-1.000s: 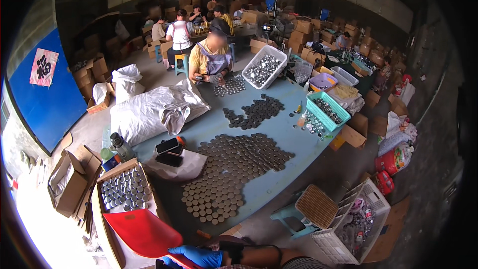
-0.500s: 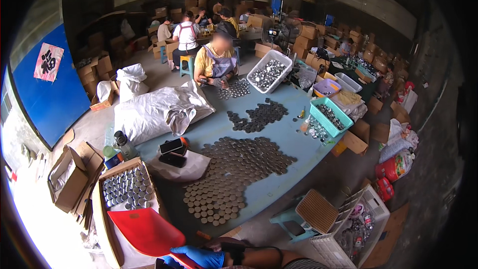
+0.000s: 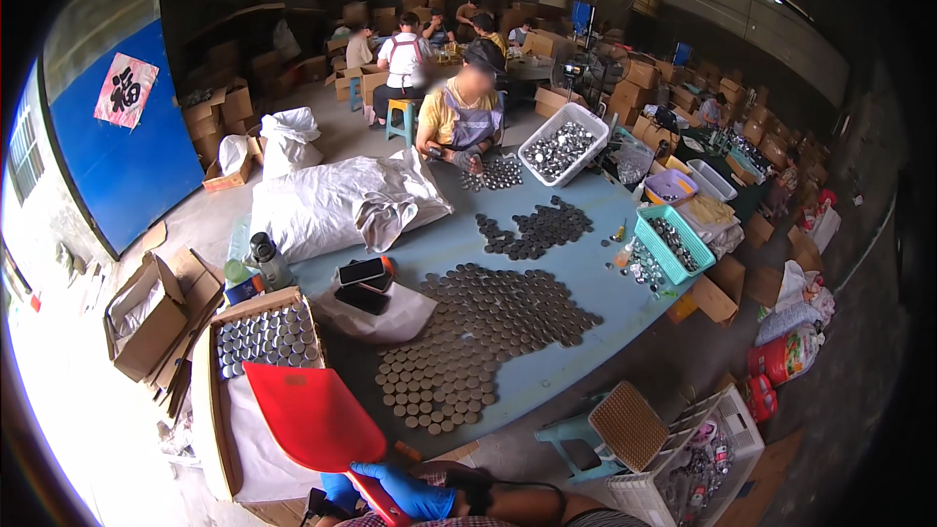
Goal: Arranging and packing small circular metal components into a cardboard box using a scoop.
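A red plastic scoop is held low in front of me, its pan reaching over the cardboard tray on the left. My right hand, in a blue glove, wraps round the scoop's handle. Also gloved in blue, my left hand is closed at the handle's left side; its fingers are partly hidden. Rows of round silver-rimmed discs fill the far part of the tray, whose near part shows pale lining. Many flat round discs lie spread on the blue table beyond the scoop.
Two phones lie on white wrapping beside a large white sack. A dark bottle stands near the tray. Across the table a person handles small pieces. A stool and a white crate are at right.
The scoop and both hands have moved forward, so the pan's edge now reaches the discs in the tray. The whole view has shifted slightly, with the scene farther right.
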A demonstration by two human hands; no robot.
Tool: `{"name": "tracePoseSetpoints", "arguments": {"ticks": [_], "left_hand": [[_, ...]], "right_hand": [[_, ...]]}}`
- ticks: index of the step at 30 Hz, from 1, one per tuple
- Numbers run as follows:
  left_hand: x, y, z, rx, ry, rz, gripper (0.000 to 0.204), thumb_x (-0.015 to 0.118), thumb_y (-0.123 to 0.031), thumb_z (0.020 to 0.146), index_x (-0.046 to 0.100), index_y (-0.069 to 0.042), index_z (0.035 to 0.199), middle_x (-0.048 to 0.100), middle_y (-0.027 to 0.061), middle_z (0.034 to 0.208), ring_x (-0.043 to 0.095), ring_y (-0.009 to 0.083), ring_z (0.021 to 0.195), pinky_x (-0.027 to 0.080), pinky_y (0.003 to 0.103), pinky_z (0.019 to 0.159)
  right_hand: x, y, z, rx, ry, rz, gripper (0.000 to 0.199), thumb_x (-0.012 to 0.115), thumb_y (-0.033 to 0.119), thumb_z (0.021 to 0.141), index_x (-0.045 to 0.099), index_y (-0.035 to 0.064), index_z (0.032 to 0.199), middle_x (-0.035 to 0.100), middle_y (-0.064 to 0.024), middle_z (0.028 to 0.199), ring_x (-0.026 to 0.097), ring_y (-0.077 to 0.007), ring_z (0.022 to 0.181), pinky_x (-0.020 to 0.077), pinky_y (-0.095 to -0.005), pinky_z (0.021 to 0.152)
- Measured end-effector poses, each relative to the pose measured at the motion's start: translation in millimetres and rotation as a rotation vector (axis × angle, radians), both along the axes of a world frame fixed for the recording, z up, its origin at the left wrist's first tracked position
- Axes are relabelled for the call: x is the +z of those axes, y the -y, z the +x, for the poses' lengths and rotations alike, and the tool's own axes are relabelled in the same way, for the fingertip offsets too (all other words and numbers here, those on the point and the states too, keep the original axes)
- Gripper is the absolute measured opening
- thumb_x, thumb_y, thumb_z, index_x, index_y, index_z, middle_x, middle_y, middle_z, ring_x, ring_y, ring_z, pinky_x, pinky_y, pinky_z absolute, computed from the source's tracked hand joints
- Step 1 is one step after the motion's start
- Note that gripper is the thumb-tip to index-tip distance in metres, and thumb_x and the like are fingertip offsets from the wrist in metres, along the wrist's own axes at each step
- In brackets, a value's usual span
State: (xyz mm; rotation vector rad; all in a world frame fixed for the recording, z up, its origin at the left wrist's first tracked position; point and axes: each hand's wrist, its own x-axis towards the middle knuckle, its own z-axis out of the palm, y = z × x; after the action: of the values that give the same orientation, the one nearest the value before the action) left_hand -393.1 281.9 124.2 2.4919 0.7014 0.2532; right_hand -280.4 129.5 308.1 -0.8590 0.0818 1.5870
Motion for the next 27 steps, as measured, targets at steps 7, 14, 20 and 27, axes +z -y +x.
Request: {"name": "tracePoseSetpoints", "arguments": {"ticks": [7,14,20,27], "left_hand": [[-3,1,-7,0.016,0.003,-0.009,0.04,0.062,-0.031,0.085,0.06,-0.008,0.118,0.061,0.018,0.115,0.058,0.0374,0.105,0.044,0.048,0.089],[0,12,-37,0.027,-0.028,0.005,0.039,0.063,-0.03,0.084,0.06,-0.008,0.116,0.063,0.018,0.113,0.059,0.0376,0.102,0.046,0.048,0.087],[-3,9,-29,-0.02,-0.012,-0.017,0.038,0.063,-0.029,0.084,0.061,-0.008,0.115,0.064,0.018,0.111,0.061,0.0378,0.101,0.047,0.048,0.086],[-70,-28,-7,0.142,0.302,-0.616,0.036,0.064,-0.028,0.083,0.062,-0.008,0.113,0.066,0.018,0.108,0.062,0.038,0.098,0.048,0.048,0.084]], "right_hand": [[38,2,12,0.039,0.092,-0.059,0.042,0.062,0.041,0.092,0.061,0.0005,0.103,0.066,-0.0081,0.078,0.061,-0.0154,0.06,0.0511,-0.0275,0.058],[40,4,-7,0.166,-0.103,0.128,0.032,0.049,0.028,0.096,0.063,-0.0004,0.1,0.061,-0.0073,0.073,0.053,-0.0157,0.049,0.0401,-0.0263,0.042],[29,5,-8,0.112,-0.13,0.098,0.032,0.049,0.027,0.097,0.064,-0.001,0.099,0.059,-0.0076,0.068,0.051,-0.0162,0.048,0.0395,-0.0275,0.042],[38,20,19,0.006,0.041,0.006,0.041,0.06,0.038,0.094,0.061,0.0003,0.112,0.061,-0.0043,0.077,0.059,-0.0111,0.06,0.0468,-0.0233,0.051]]}}
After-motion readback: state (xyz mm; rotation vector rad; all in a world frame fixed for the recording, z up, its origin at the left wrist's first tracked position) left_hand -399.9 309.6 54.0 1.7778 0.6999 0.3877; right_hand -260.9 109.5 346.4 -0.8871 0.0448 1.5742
